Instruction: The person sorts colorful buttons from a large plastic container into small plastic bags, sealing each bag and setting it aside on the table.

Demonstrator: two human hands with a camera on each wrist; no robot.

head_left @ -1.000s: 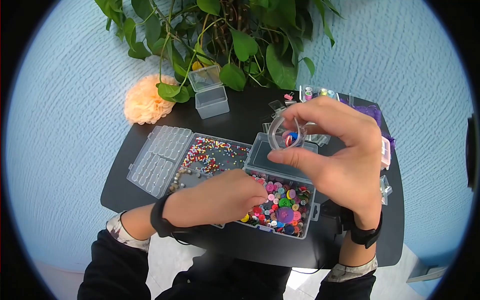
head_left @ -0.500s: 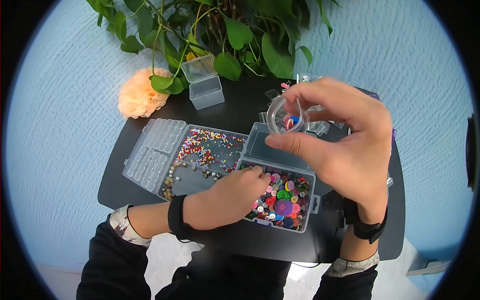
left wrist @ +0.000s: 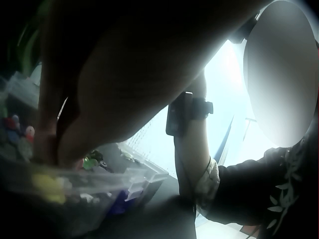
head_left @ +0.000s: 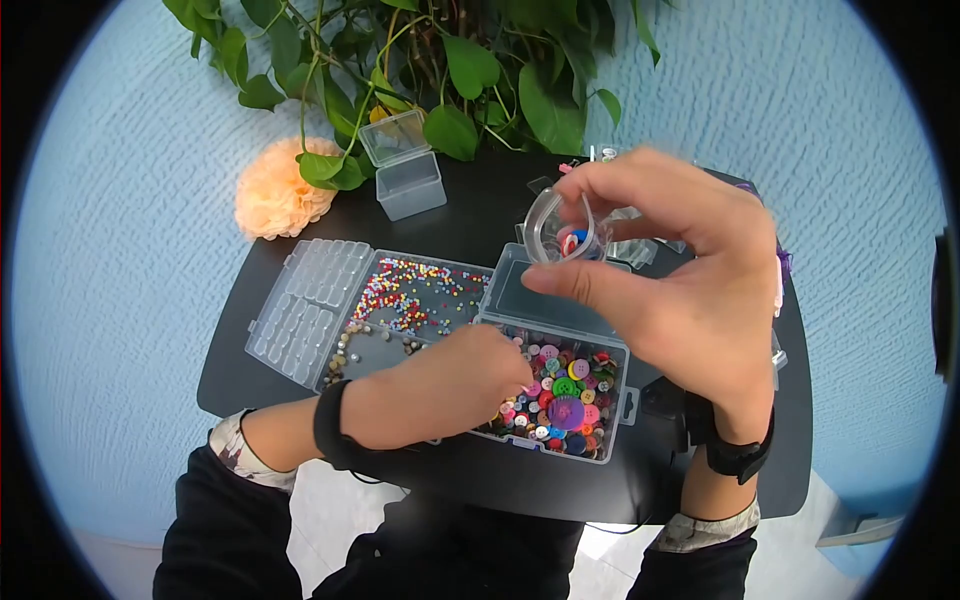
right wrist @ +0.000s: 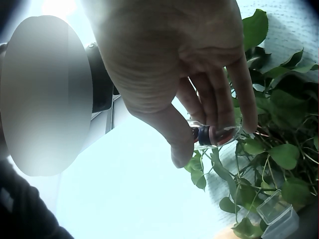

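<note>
My right hand (head_left: 690, 270) holds up a small clear round jar (head_left: 545, 228) between its thumb and fingers, above the button box. The jar's open mouth is tilted toward me, and a few blue, red and pink buttons (head_left: 572, 242) lie inside it. My left hand (head_left: 440, 385) reaches down into a clear plastic box (head_left: 612, 440) of mixed buttons (head_left: 566, 412), its fingers bent and pointing down. In the left wrist view its fingertips (left wrist: 46, 149) are among the buttons behind the box wall; I cannot tell whether they pinch one.
Left of the button box lies an open bead case (head_left: 372, 250) of small coloured beads, its bumpy lid (head_left: 310, 310) folded outward. A small open clear box (head_left: 410, 185) and a peach paper flower (head_left: 285, 190) stand behind. Leafy plant stems (head_left: 470, 65) overhang the table's back edge.
My left hand went further over the buttons, then drew back slightly leftward, still at the box. The right hand keeps the jar raised, nearly in place. The head view has shifted a little.
</note>
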